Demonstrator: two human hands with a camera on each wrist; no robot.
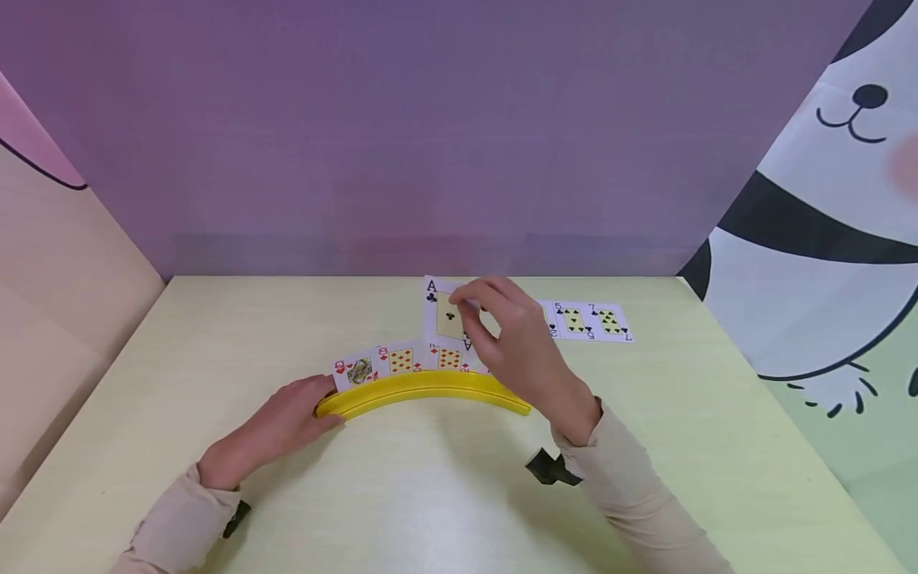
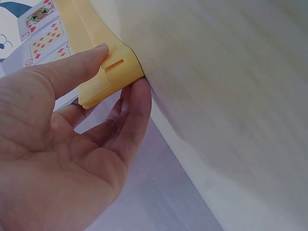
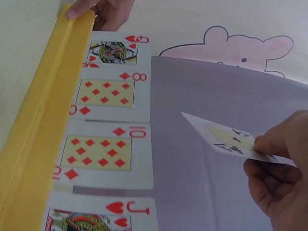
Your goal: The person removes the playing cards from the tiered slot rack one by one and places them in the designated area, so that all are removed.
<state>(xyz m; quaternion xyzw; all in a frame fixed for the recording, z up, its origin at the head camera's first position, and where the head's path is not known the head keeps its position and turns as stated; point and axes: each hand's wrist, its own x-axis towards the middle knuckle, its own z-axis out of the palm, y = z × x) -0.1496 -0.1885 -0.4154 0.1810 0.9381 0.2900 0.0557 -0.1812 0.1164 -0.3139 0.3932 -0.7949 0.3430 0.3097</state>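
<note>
My left hand (image 1: 287, 414) grips the left end of a curved yellow card holder (image 1: 430, 384), with the thumb on its near side and fingers behind and beneath it. Red-suit cards stand in the holder: a queen of hearts (image 3: 113, 52), an eight of diamonds (image 3: 106, 94), a ten of diamonds (image 3: 98, 153) and a jack of hearts (image 3: 86, 221). Above the holder's right half, my right hand (image 1: 519, 343) pinches an ace of clubs (image 1: 448, 319) between thumb and fingers. In the right wrist view, that card is tilted and apart from the standing cards.
At the back right of the pale table (image 1: 287, 319), black-suit cards lie in a row, among them a five (image 1: 574, 320) and a seven (image 1: 610, 321). My right hand partly hides the row. A purple wall (image 1: 430, 159) rises along the table's back edge.
</note>
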